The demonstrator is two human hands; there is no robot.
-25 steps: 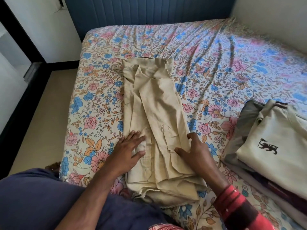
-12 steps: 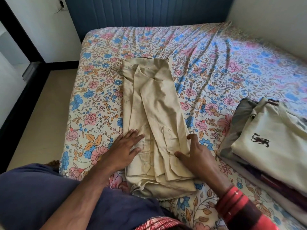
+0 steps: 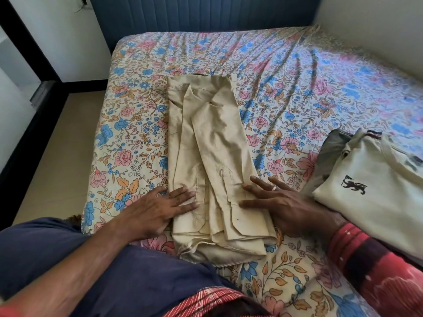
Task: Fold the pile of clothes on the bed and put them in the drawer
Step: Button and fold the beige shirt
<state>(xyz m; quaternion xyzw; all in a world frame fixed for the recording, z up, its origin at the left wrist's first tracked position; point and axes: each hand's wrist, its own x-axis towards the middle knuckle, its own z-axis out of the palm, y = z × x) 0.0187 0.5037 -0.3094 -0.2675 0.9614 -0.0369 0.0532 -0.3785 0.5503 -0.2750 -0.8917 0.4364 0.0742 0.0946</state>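
The beige shirt (image 3: 206, 161), folded into a long narrow strip, lies at the centre of the frame on the bed (image 3: 297, 88), running from the near edge up toward the headboard, with a stack of folded clothes (image 3: 366, 191) at the right. The left hand (image 3: 158, 209) and the right hand (image 3: 281, 204) lie flat with fingers spread along the strip's two near sides, pressing but gripping nothing. The thin, matte woven cloth looks light, limp and crease-prone, so it would likely handle best taken by both near corners and folded upward over the floral cotton sheet.
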